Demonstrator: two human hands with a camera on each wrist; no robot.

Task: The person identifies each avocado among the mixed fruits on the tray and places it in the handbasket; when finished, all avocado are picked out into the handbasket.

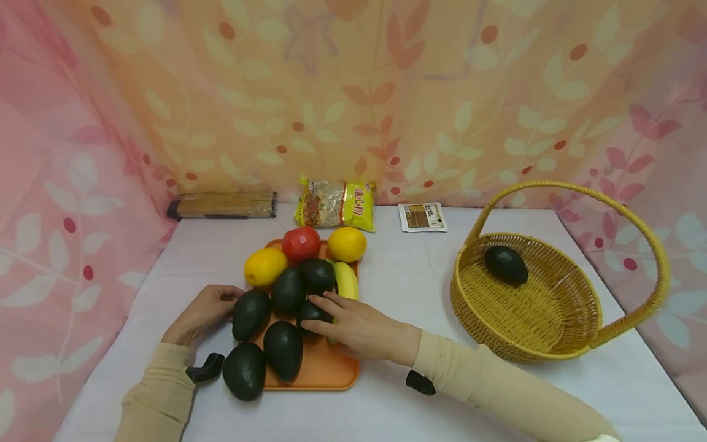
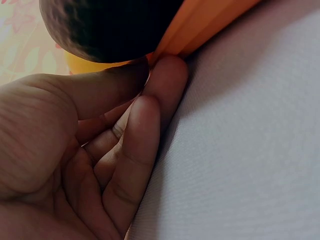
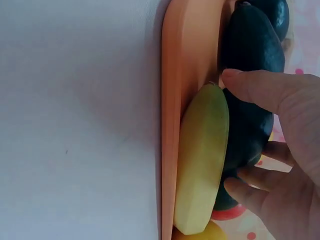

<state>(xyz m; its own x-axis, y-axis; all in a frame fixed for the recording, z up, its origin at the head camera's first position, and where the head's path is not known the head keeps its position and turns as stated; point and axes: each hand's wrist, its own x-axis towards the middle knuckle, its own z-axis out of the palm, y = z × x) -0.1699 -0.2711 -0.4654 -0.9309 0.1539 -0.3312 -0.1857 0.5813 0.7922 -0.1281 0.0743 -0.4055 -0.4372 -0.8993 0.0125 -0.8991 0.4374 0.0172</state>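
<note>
An orange tray (image 1: 331, 371) carries several dark avocados (image 1: 283, 351), two yellow lemons (image 1: 347, 244), a red fruit (image 1: 301, 244) and a banana (image 3: 202, 160). At the tray's left side, my left hand (image 1: 207, 310) pinches its rim (image 2: 200, 25) between thumb and fingers, just under an avocado (image 2: 107, 30). My right hand (image 1: 359, 325) reaches over the tray's right part. Its thumb and fingers span an avocado (image 3: 247, 130) beside the banana, gripping it from both ends. That avocado is partly hidden by the hand in the head view.
To the right stands a wicker basket (image 1: 464, 301) with a tall handle; one avocado (image 1: 506, 265) lies inside. Along the back are a bundle of thin sticks (image 1: 226, 205), a yellow food packet (image 1: 337, 205) and a small white sachet (image 1: 422, 217). Patterned curtains (image 1: 353, 92) border the table.
</note>
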